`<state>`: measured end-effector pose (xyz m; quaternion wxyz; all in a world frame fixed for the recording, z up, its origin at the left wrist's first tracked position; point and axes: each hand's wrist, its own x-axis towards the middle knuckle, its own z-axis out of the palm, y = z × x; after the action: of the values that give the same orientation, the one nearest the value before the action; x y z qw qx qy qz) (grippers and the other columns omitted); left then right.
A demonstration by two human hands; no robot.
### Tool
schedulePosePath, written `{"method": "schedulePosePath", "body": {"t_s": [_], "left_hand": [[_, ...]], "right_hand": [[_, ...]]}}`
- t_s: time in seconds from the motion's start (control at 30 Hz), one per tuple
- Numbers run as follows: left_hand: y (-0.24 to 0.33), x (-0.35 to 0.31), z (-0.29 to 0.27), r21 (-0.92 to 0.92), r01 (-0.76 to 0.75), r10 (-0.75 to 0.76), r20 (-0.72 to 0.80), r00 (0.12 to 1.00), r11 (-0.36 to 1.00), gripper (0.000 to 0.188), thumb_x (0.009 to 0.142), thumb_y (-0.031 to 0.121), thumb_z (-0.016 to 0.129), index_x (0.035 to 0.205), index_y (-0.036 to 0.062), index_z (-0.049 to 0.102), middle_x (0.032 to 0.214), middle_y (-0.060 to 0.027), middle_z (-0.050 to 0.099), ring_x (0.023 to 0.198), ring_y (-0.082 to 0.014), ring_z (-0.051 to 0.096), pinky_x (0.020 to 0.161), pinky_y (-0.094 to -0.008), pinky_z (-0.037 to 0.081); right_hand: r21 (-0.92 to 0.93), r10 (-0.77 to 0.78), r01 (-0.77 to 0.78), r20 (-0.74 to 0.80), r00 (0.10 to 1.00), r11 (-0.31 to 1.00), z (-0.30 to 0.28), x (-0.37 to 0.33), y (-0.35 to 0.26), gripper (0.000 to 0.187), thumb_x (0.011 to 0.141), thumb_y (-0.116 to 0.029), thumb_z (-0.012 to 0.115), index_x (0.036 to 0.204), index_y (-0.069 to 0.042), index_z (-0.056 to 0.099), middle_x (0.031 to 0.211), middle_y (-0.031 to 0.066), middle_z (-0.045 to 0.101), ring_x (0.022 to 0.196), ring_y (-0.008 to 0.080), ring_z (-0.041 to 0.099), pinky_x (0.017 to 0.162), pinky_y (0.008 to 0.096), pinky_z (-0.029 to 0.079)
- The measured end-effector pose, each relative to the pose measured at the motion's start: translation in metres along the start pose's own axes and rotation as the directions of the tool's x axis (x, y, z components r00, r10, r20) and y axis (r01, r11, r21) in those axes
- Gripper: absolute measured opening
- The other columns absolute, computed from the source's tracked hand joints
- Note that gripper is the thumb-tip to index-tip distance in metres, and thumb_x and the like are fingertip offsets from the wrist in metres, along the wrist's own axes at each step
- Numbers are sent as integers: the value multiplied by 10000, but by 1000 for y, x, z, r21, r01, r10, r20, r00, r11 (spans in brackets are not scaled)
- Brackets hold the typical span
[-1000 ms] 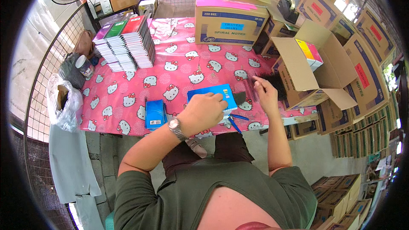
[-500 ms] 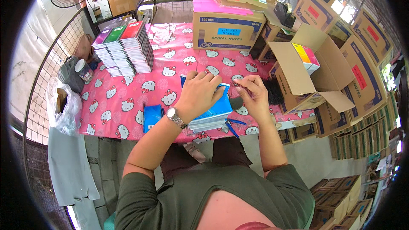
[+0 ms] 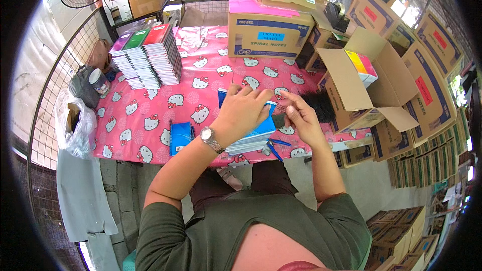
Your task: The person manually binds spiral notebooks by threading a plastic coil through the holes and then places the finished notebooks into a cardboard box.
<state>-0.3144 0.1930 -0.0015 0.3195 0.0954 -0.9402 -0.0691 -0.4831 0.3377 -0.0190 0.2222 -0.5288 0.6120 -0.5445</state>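
My left hand (image 3: pixel 244 106), a watch at its wrist, lies over the far end of a stack of blue-covered notebooks (image 3: pixel 246 143). Its fingers are curled around a blue notebook (image 3: pixel 222 96) on top, mostly hidden under the hand. Just right of that notebook's edge is my right hand (image 3: pixel 304 120), index finger stretched out and thumb apart from it. A thin dark wire coil seems to run by the fingertips, too small to make out well. Blue-handled pliers (image 3: pixel 277 146) lie beside the stack. Another blue spiral notebook (image 3: pixel 181 138) lies to the left.
A heap of black wire coils (image 3: pixel 317 106) lies right of my right hand, by an open carton (image 3: pixel 346 93). Stacked purple, green and red notebooks (image 3: pixel 146 57) stand at the far left. A closed carton (image 3: pixel 271 35) sits at the back. A plastic bag (image 3: pixel 75 125) hangs at the left edge.
My right hand has shifted slightly right and down, and its index finger and thumb have parted from a pinch. The left hand has moved a little right with the notebook under it.
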Motion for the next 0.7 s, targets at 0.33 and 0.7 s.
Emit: {"method": "schedulePosePath", "body": {"t_s": [0.33,0.7], "left_hand": [[0,-5,-10,-80,-44,52,100,994,996,180,940,234,601,1064,105,580,957,-92,663,949,-291,636,955,-455,397],[-7,-22,2,151,5,14,-123,992,989,279,943,343,630,1069,96,595,1113,-104,609,1155,-345,532,1043,-500,377]], "right_hand": [[-115,47,-32,127,991,993,-1,7,-33,321,1009,-97,537,1321,-54,481,927,104,673,723,182,668,659,304,535],[-798,391,-295,-81,917,525,20,11,232,668,830,-455,737,1311,-24,565,1377,223,543,1310,342,504,1074,465,425]]}}
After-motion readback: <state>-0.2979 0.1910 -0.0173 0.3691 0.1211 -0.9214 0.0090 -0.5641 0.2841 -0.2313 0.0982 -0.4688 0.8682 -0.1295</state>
